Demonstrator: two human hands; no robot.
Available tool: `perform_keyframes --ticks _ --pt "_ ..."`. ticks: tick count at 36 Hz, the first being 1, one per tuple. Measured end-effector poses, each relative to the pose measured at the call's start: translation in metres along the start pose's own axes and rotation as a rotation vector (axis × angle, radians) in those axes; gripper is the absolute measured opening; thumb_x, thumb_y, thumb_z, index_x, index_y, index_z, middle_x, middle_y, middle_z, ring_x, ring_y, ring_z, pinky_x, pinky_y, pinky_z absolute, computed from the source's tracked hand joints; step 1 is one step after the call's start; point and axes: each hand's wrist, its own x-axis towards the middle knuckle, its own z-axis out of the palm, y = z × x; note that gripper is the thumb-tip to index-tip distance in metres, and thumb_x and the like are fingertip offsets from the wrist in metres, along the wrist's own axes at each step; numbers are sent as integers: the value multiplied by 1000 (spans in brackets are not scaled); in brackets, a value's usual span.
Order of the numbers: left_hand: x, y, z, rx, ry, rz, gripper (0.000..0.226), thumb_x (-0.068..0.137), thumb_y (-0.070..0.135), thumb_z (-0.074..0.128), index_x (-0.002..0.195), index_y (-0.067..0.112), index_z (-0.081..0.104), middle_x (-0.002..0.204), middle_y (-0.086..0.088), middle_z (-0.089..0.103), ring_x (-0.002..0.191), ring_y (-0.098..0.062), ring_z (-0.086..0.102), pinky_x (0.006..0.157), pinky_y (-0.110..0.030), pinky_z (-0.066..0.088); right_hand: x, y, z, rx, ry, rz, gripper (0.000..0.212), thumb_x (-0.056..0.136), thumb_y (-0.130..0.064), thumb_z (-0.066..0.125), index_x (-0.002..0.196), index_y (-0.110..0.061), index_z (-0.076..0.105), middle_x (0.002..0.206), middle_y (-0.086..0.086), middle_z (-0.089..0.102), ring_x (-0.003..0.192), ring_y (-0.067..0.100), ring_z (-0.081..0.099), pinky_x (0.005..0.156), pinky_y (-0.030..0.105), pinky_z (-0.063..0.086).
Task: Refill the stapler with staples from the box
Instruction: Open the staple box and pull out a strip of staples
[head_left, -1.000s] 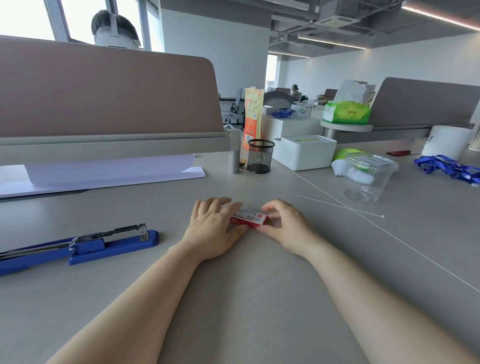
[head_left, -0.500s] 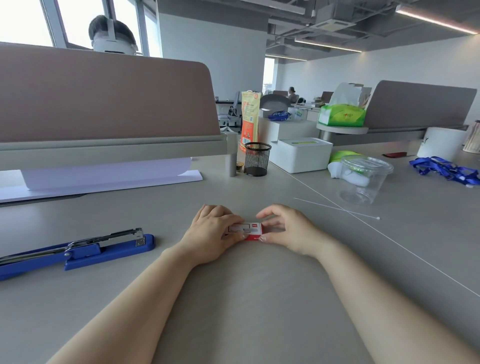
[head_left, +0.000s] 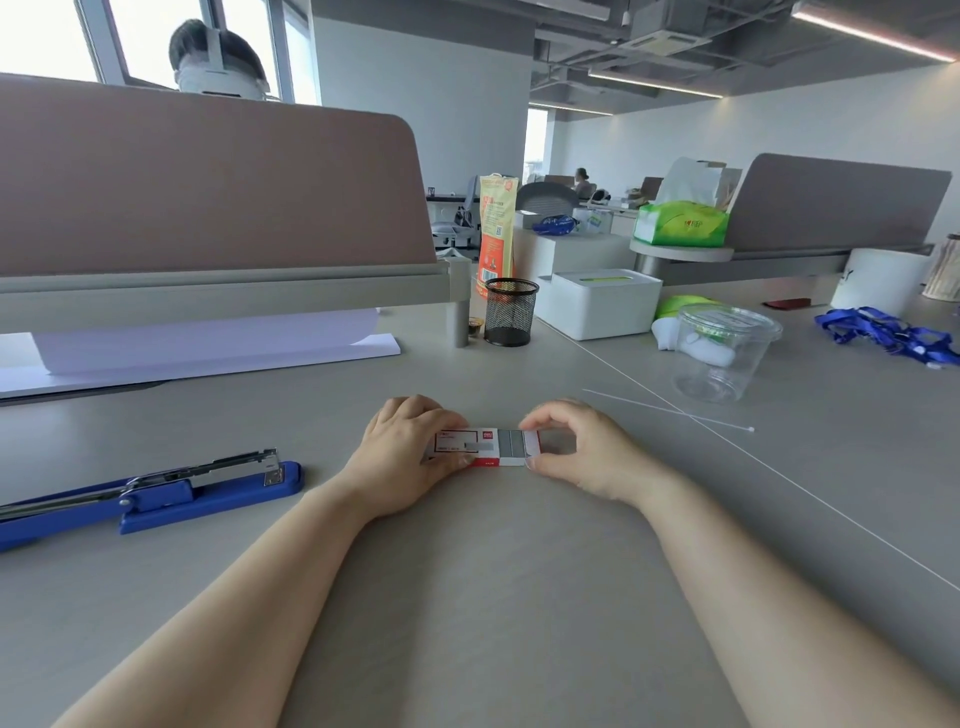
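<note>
— Where's it at?
— Stapler (head_left: 150, 493) lies open at nine o'clock, untouched; staple box (head_left: 480, 448) dead centre, left hand (head_left: 410, 452) clamping the sleeve; right hand (head_left: 576, 447) pinching the tray part-way out.
— Next?
— Probably lifting one strip (head_left: 511, 443) out.

Bare desk (head_left: 467, 597) lies between the hands and stapler (head_left: 156, 493).

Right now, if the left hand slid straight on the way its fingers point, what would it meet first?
The left hand points rightward along the staple box it holds. Past the pulled-out tray, it would probably meet the right hand first, which pinches the tray's far end.
</note>
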Motion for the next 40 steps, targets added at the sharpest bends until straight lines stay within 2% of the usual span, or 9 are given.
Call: perform_keyframes --ticks 3,5,10,15,27,32,35,37,40 --pt "-1 0 0 -12 15 9 61 68 68 42 115 33 57 114 1 54 113 -22 42 94 -29 32 0 -3 2 -59 55 -52 23 73 -13 71 95 -17 65 112 3 60 107 13 55 92 20 37" --pt "-1 0 0 -21 25 13 67 64 71 37 114 33 58 113 2 54 111 -21 42 92 -28 32 1 -3 3 -82 65 -72 20 75 -15 71 94 -16 66 111 5 61 107 16 55 94 24 39" --pt "0 0 1 -39 43 12 64 63 71 38 112 35 58 110 3 53 110 -21 43 93 -31 35 2 1 5 -144 55 -67 17 77 -23 68 95 -22 65 110 -2 60 108 16 55 99 39 43" --pt "-1 0 1 -38 46 9 63 63 71 39 112 36 58 109 3 53 110 -21 42 95 -34 36 3 0 7 -192 46 -56 18 80 -25 64 99 -23 63 111 -3 59 107 18 55 98 43 43" --pt "0 0 3 -8 39 -10 58 68 69 43 113 36 59 111 2 53 112 -21 41 96 -33 35 13 -6 6 -336 -62 5 19 86 -26 55 104 -24 58 117 0 58 111 20 51 96 40 43" --pt "-1 2 3 -2 43 -19 43 77 56 57 114 34 59 113 1 53 113 -23 41 96 -34 35 16 -14 4 -269 -97 67 21 86 -20 57 106 -18 55 115 0 52 112 19 49 88 28 38" --pt "-1 3 2 13 26 -16 48 76 61 52 116 34 58 114 1 53 113 -22 40 95 -32 34 17 -15 3 -231 -56 57 22 81 -18 63 102 -18 54 108 -4 51 111 17 50 85 26 37" --pt "-1 4 2 21 19 -23 42 81 53 55 118 33 57 116 0 53 115 -23 40 96 -32 33 16 -14 3 -197 -8 51 23 79 -17 67 97 -20 54 108 -3 52 108 16 51 83 25 36" --pt "-1 4 2 35 5 -35 39 83 49 55 120 33 56 119 0 52 117 -23 38 97 -32 31 14 -11 4 -111 54 71 21 77 -16 69 89 -20 53 96 -1 57 93 16 55 77 27 40"
